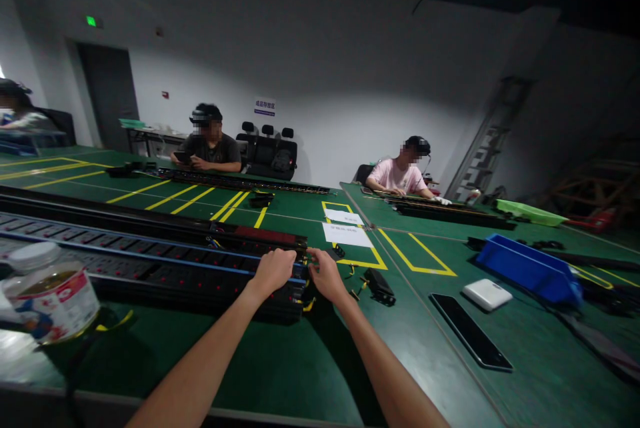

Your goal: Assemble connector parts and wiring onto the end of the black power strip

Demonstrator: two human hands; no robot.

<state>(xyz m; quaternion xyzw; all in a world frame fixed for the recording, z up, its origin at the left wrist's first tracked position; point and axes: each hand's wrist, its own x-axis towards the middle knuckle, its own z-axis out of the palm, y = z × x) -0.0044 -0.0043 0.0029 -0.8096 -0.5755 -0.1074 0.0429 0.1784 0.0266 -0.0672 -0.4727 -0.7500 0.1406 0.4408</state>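
Note:
A long black rail assembly (175, 275) with blue strips and rows of red dots lies across the green table. At its right end, my left hand (274, 273) rests on the top with its fingers curled closed; what they grip, if anything, is hidden. Just to the right, my right hand (326, 273) pinches at the end of the assembly, thumb and forefinger close together. The small part between those fingertips is too small to make out. Yellow-ended wires hang below the end, and a black block-shaped part (380, 287) lies to the right of my right hand.
A plastic jar (53, 301) stands at the left near the front edge. To the right lie a black phone (470, 330), a white case (487, 295) and a blue bin (527, 269). Paper sheets (347, 235) lie beyond my hands. Several people sit across the table.

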